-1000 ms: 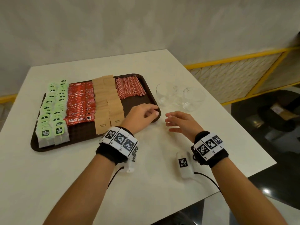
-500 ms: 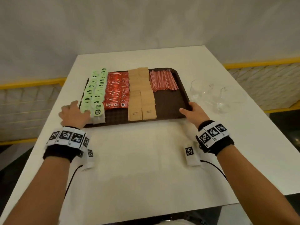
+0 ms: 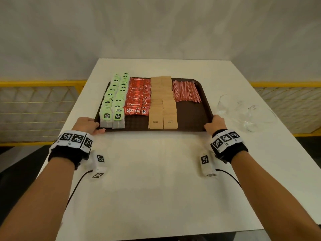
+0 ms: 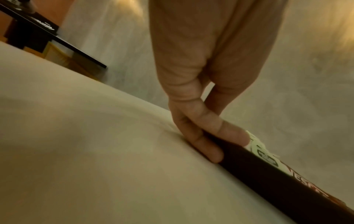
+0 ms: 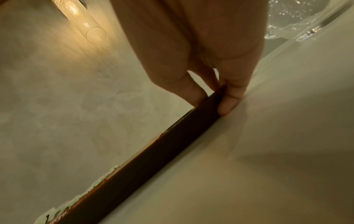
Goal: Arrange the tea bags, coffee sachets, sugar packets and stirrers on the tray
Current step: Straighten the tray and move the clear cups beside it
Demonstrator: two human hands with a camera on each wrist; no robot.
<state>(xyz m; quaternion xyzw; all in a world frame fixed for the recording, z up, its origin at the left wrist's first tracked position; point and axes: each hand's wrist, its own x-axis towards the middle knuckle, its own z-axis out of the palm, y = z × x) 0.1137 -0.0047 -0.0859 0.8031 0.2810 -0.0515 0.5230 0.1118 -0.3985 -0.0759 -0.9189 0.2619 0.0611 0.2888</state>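
A dark brown tray (image 3: pixel 190 115) lies on the white table. It holds rows of green tea bags (image 3: pixel 114 101), red coffee sachets (image 3: pixel 138 98), brown sugar packets (image 3: pixel 162 105) and red-striped stirrers (image 3: pixel 185 91). My left hand (image 3: pixel 90 126) grips the tray's near left corner. In the left wrist view the left hand (image 4: pixel 216 141) pinches the tray rim (image 4: pixel 268 181), thumb on top beside a tea bag (image 4: pixel 262 150). My right hand (image 3: pixel 214 123) grips the near right corner. In the right wrist view the right hand (image 5: pixel 212 98) pinches the tray rim (image 5: pixel 153 159).
Two clear glass bowls (image 3: pixel 243 112) stand on the table just right of the tray, close to my right hand, and one glass bowl (image 5: pixel 287 22) shows behind my right hand. The white table (image 3: pixel 156 180) stretches bare between my arms. Yellow railings run along both sides.
My left hand has swung from the tray's right side to its near left corner. My right hand has come onto the near right corner. Both now pinch the rim.
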